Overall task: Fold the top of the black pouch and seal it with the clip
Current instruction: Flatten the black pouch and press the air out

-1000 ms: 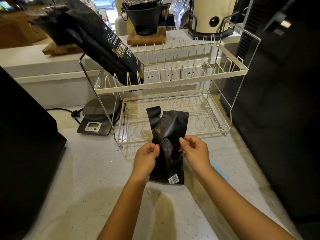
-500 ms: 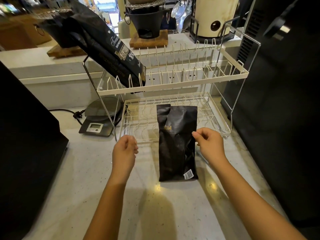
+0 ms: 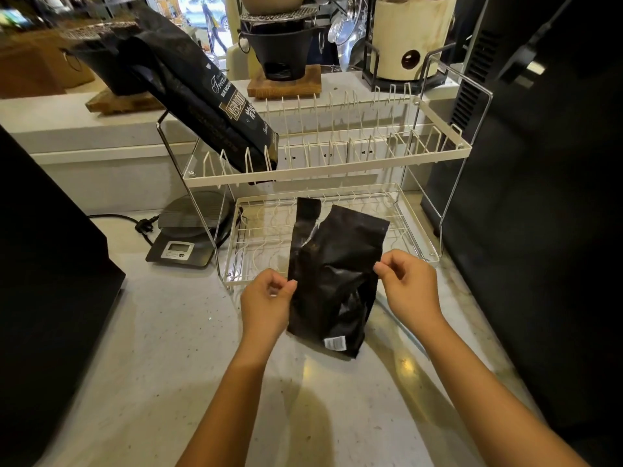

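Pinched at both side edges, the pouch (image 3: pixel 332 281) is held upright over the counter (image 3: pixel 168 348) in front of the rack (image 3: pixel 323 170), left hand (image 3: pixel 266 303) and right hand (image 3: pixel 409 284) each gripping 1 side. Top's torn unevenly, so the fold could go crooked. Can't see any clip yet.

black pouch (image 3: pixel 332 281) upright between both hands, edges pinched
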